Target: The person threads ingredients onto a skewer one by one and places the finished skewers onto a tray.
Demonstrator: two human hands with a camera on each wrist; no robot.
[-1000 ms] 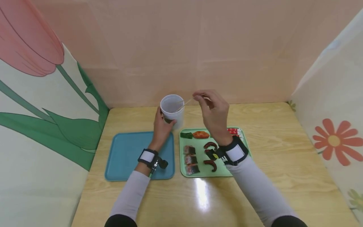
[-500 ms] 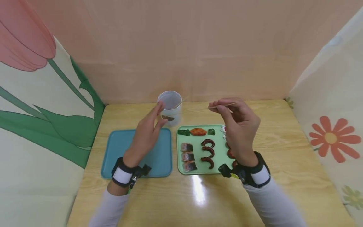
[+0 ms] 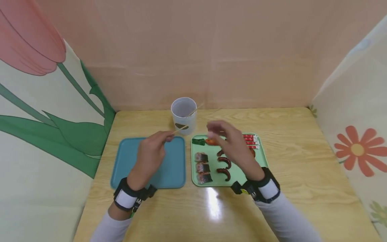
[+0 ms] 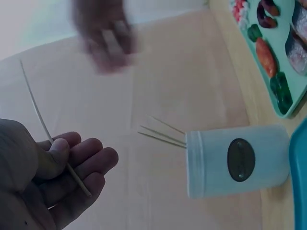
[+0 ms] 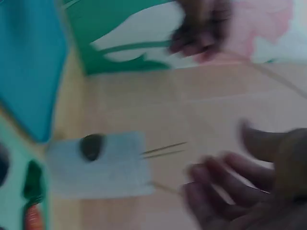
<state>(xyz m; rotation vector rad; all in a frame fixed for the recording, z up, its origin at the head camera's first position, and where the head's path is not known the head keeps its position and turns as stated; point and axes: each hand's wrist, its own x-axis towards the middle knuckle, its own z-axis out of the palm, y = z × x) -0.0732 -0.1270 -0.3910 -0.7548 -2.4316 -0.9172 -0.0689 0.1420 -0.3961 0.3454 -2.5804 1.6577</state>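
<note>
The thin, straight wooden stick [image 4: 78,180] is a plain pale tan. The cylindrical plastic cup [image 3: 178,121] is cloudy white with a dark oval label [image 4: 241,160]. One rectangular tray is solid blue [image 3: 172,164]; the other is light green [image 3: 237,172], bearing dark green chunks [image 3: 198,142], dark red-brown curved pieces [image 3: 224,162] and pink, silver and black banded blocks [image 3: 202,167]. The yellowish wooden bench [image 3: 302,144] shows streaky grain. Behind it hangs a peach backdrop [image 3: 211,50]; the white side sheets carry a pink tulip [image 3: 33,37] and an orange-red, yellow-centred flower [image 3: 347,155].
</note>
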